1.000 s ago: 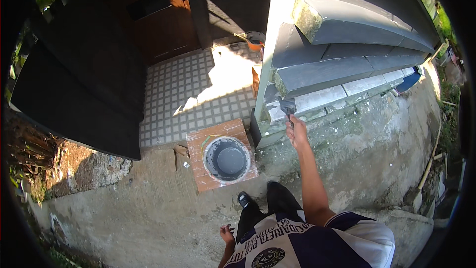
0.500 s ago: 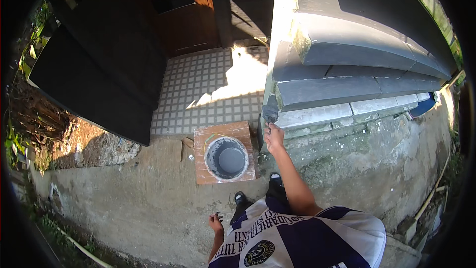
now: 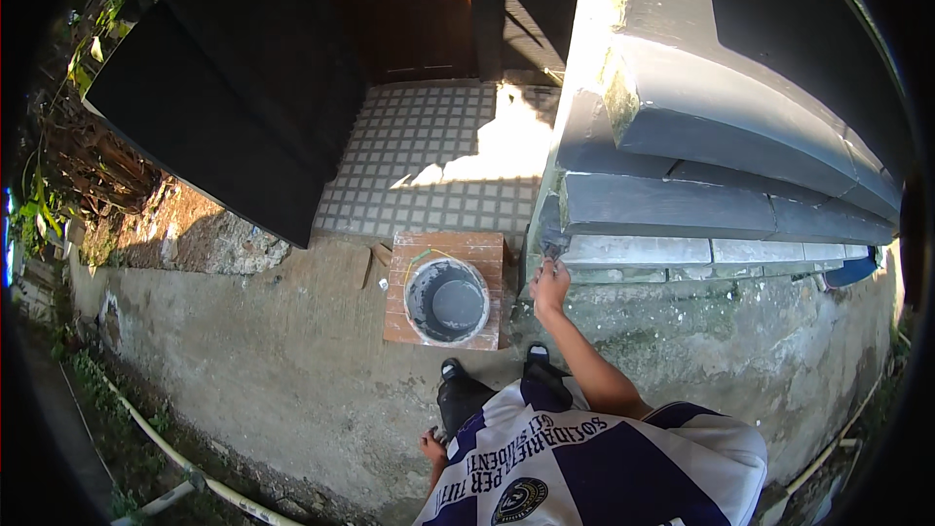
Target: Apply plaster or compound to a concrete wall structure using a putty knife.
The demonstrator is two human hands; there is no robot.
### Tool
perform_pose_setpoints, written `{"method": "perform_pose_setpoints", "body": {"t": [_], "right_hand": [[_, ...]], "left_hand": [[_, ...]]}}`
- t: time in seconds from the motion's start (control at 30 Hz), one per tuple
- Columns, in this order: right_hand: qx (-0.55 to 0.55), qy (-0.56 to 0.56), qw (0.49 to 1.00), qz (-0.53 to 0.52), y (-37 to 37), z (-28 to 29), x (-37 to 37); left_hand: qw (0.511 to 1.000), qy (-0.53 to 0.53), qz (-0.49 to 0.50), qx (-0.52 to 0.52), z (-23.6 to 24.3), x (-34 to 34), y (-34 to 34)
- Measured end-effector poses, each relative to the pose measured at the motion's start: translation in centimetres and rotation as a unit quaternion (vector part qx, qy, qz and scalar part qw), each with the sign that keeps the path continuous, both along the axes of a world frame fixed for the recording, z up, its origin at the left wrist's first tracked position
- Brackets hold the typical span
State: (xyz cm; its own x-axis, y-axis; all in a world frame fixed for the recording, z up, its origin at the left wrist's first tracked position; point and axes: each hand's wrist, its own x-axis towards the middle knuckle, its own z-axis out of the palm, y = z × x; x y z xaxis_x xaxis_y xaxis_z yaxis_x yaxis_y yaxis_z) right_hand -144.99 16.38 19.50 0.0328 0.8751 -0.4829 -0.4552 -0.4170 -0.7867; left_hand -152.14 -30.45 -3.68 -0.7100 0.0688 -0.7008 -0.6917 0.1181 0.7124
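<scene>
Rough concrete ground (image 3: 292, 360) spread below you, with a patch of small checkered tiles (image 3: 429, 166) catching sunlight beyond it and a stepped wall (image 3: 701, 136), painted dark grey on its upper ledges and still pale along the lowest one, rising on your right. Your right hand (image 3: 550, 284) was closed around a paintbrush (image 3: 553, 248), whose bristles touched the near end of the wall at the edge between grey and pale. A round bucket (image 3: 447, 300) sat on a square wooden board (image 3: 399, 317) just left of that hand, near your feet, with dark grey paint inside. Your left hand (image 3: 433, 448) hung low beside your striped shirt (image 3: 604, 468); it looked empty, though it was too small and shaded to say whether the fingers were curled or spread.
</scene>
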Motion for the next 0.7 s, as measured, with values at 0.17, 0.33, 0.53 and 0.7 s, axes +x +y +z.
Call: {"method": "perform_pose_setpoints", "body": {"t": [0.17,0.33,0.53,0.7], "right_hand": [[-0.083,0.023,0.996,0.034,2.7,-2.8,-3.6],[-0.063,0.056,0.996,-0.038,5.2,-1.7,-2.3],[-0.038,0.040,0.998,-0.025,0.0,2.4,-3.0],[-0.026,0.031,0.999,-0.029,4.2,1.7,-3.4]], "left_hand": [[0.956,0.216,-0.177,-0.088,-6.7,-2.1,-5.6],[0.999,0.048,-0.015,0.014,-0.6,-8.6,-1.0],[1.000,0.002,-0.003,0.006,1.9,-15.0,-0.8],[0.998,-0.026,-0.053,0.002,0.8,-17.0,0.3]]}}
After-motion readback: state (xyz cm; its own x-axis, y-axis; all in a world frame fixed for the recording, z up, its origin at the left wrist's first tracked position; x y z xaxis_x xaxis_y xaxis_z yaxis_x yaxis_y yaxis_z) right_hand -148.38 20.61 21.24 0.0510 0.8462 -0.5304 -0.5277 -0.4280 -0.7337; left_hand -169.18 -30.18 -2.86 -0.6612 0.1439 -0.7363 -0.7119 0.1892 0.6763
